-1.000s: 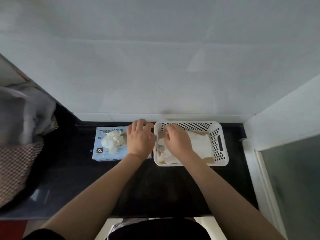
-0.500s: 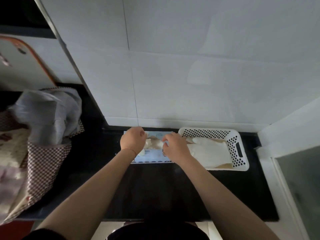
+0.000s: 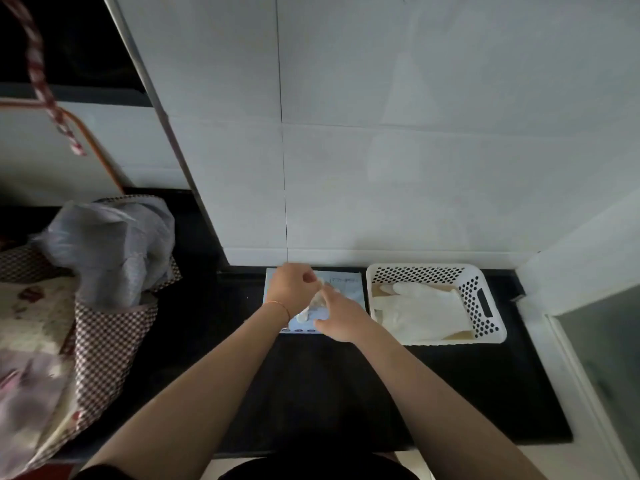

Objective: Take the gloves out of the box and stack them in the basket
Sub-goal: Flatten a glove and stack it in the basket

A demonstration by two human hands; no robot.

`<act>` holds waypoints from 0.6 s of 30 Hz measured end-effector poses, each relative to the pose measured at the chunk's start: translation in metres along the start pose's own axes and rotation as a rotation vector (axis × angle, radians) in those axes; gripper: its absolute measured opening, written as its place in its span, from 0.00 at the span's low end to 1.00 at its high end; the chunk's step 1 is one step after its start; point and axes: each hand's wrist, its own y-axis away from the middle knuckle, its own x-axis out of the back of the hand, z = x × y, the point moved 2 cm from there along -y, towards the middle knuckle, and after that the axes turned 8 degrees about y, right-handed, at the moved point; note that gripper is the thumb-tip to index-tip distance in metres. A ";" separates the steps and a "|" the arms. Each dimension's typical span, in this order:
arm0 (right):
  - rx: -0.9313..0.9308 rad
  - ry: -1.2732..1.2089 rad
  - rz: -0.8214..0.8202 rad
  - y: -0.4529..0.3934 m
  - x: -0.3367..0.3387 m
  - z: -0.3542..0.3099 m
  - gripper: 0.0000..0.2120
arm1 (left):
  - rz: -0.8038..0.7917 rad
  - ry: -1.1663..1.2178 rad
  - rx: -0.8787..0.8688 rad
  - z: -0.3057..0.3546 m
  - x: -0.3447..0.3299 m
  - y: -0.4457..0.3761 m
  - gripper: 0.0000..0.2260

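A pale glove [image 3: 310,304] is partly drawn out of the light blue box [image 3: 348,287], pinched between the fingers of the left hand [image 3: 290,289] and the right hand [image 3: 341,315], both just above the box opening. Beside the box on the dark surface [image 3: 346,393], the white basket [image 3: 491,308] already holds flattened gloves [image 3: 420,311]. So stacking is under way; this glove must still cross over, and how many remain inside is hidden.

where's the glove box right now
In the head view the glove box lies on the black counter against the wall, just left of the white basket, under both hands.
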 end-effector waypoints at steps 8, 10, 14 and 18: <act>-0.043 -0.266 0.262 -0.018 0.006 -0.004 0.06 | -0.110 0.126 0.078 -0.013 -0.003 0.001 0.05; -0.049 -0.198 0.322 -0.026 -0.003 -0.006 0.10 | -0.100 0.195 0.098 -0.022 0.004 0.004 0.05; -0.109 -0.040 0.409 -0.029 -0.011 -0.013 0.08 | -0.055 -0.130 -0.025 -0.053 0.024 -0.003 0.23; 0.043 0.049 0.502 -0.030 -0.006 -0.027 0.16 | -0.296 -0.538 -0.065 -0.076 0.023 -0.010 0.53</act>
